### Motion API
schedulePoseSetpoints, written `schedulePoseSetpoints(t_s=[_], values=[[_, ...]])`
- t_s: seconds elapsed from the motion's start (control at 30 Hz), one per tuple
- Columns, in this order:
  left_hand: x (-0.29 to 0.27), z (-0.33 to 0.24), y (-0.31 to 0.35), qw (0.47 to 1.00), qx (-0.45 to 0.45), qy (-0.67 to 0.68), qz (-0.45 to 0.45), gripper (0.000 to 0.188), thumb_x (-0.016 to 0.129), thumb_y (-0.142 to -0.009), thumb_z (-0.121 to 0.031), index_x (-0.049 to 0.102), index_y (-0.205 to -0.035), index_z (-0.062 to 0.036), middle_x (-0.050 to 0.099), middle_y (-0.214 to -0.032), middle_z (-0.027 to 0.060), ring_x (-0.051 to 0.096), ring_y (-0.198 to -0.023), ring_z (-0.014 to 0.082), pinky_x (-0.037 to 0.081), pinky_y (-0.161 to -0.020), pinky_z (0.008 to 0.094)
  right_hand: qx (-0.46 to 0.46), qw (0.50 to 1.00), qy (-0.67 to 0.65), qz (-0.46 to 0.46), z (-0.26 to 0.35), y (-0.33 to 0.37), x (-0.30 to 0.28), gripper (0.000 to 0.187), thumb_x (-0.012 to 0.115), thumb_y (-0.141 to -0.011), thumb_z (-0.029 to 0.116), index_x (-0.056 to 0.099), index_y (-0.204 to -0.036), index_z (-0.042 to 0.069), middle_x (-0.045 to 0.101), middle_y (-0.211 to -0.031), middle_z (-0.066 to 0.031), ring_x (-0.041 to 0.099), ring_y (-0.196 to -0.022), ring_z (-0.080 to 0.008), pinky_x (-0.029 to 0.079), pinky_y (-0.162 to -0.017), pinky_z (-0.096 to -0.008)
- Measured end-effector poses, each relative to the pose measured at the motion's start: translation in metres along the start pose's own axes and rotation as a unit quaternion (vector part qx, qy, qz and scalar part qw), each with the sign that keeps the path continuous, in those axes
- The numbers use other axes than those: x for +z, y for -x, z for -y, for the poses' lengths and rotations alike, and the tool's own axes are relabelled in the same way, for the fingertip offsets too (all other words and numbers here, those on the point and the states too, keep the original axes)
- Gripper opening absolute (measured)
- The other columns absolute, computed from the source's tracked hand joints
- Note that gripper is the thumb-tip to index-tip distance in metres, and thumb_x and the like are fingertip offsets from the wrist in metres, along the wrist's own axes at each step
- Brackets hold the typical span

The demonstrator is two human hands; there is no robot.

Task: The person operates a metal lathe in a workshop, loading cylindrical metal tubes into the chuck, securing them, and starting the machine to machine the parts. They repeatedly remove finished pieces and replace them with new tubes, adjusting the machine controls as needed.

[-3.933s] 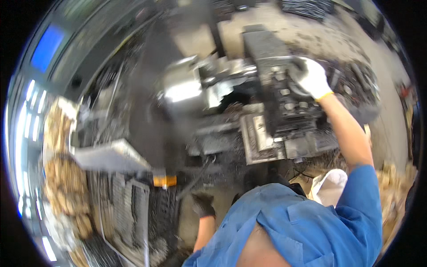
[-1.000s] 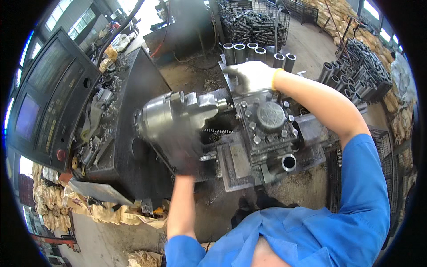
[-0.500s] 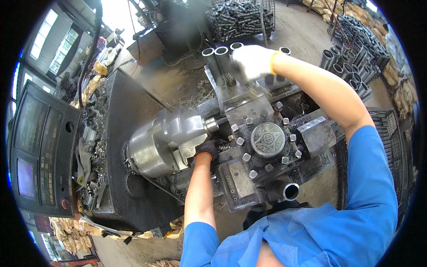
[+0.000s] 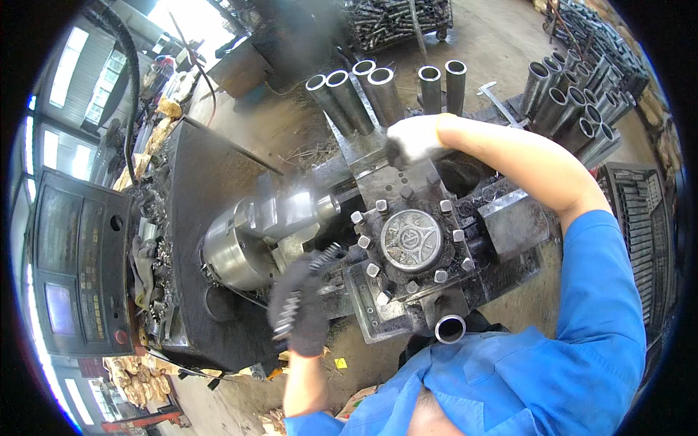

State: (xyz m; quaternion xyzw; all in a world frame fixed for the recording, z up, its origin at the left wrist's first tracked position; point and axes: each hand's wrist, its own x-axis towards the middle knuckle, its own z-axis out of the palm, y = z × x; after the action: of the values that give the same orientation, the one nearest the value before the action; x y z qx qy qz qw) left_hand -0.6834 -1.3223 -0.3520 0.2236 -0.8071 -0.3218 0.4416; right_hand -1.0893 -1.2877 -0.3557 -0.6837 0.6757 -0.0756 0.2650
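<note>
Behind the work, a grey concrete floor (image 4: 494,51) is seen, with a dark wire basket of metal parts (image 4: 396,25) stood on it at twelve o'clock. A large black metal lathe (image 4: 185,254) is set across the middle, its black control panel (image 4: 76,218) placed at nine o'clock. The shiny cylindrical steel chuck (image 4: 231,243) is seen just below nine, the square, bolt-ringed, dark steel tool post (image 4: 411,240) between three and four. Open-ended grey steel tubes (image 4: 560,102) are clustered at two; six upright bright-rimmed steel tubes (image 4: 385,94) are stood between twelve and one, beyond a flat dark metal slide (image 4: 378,178). Over that slide, at one, the white-gloved right hand (image 4: 414,140) is held with fingers bent down; whether anything is gripped cannot be told. The dark-gloved left hand (image 4: 302,298), half a second ago beside the chuck, has been drawn back to seven o'clock, closed around a silvery spiral metal chip (image 4: 289,314), which is judged to have been lifted from the gap between chuck and tool post.
</note>
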Motion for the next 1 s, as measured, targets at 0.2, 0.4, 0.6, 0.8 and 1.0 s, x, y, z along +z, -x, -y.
schedulePoseSetpoints(t_s=[0.2, 0.4, 0.6, 0.8, 1.0], values=[[-0.034, -0.008, -0.182, 0.984, -0.132, -0.004, -0.123, 0.038, 0.069, -0.105, -0.02, 0.07, -0.134, 0.0039, 0.074, -0.13, 0.0149, 0.069, -0.115, 0.0216, 0.054, -0.101, 0.0363, 0.08, 0.975, 0.207, 0.034, -0.03, 0.003, 0.037, 0.033, 0.074, -0.082, 0.03, 0.083, -0.1, 0.004, 0.079, -0.102, -0.0242, 0.077, -0.098, -0.0416, 0.06, -0.087, -0.0487], [-0.005, 0.061, -0.145, 0.935, -0.019, -0.342, 0.089, 0.078, 0.086, -0.083, -0.026, 0.05, -0.152, -0.0193, 0.059, -0.149, 0.0159, 0.058, -0.139, 0.0347, 0.046, -0.116, 0.0521, -0.112, 0.982, -0.031, -0.152, 0.051, -0.027, -0.02, 0.058, 0.069, -0.083, 0.023, 0.069, -0.136, 0.002, 0.075, -0.125, -0.0259, 0.071, -0.117, -0.0425, 0.057, -0.102, -0.0473], [0.063, 0.072, -0.064, 0.894, 0.163, -0.397, 0.129, 0.083, 0.091, -0.069, -0.035, 0.059, -0.144, -0.0191, 0.048, -0.158, 0.0203, 0.038, -0.151, 0.0454, 0.017, -0.129, 0.0674, -0.055, 0.98, -0.014, 0.192, 0.082, -0.129, 0.018, 0.053, 0.081, -0.086, 0.047, 0.08, -0.099, -0.004, 0.077, -0.084, -0.0203, 0.068, -0.074, -0.0291, 0.055, -0.072, -0.0454], [0.077, 0.098, -0.063, 0.9, 0.174, -0.399, 0.042, 0.071, 0.082, -0.081, -0.035, 0.06, -0.147, -0.0201, 0.048, -0.158, 0.0231, 0.038, -0.151, 0.0485, 0.022, -0.127, 0.069, -0.177, 0.946, -0.09, 0.258, 0.069, -0.153, 0.044, 0.04, 0.088, -0.09, 0.033, 0.081, -0.113, 0.001, 0.082, -0.108, -0.0131, 0.073, -0.098, -0.018, 0.057, -0.089, -0.0399], [0.073, 0.087, -0.066, 0.912, 0.139, -0.375, 0.092, 0.065, 0.082, -0.083, -0.028, 0.059, -0.143, -0.0167, 0.047, -0.161, 0.0211, 0.037, -0.152, 0.0497, 0.021, -0.129, 0.0671, -0.163, 0.97, -0.046, 0.176, 0.077, -0.146, 0.047, 0.049, 0.089, -0.084, 0.034, 0.077, -0.119, 0.002, 0.081, -0.113, -0.0171, 0.075, -0.106, -0.0264, 0.059, -0.092, -0.0432]])
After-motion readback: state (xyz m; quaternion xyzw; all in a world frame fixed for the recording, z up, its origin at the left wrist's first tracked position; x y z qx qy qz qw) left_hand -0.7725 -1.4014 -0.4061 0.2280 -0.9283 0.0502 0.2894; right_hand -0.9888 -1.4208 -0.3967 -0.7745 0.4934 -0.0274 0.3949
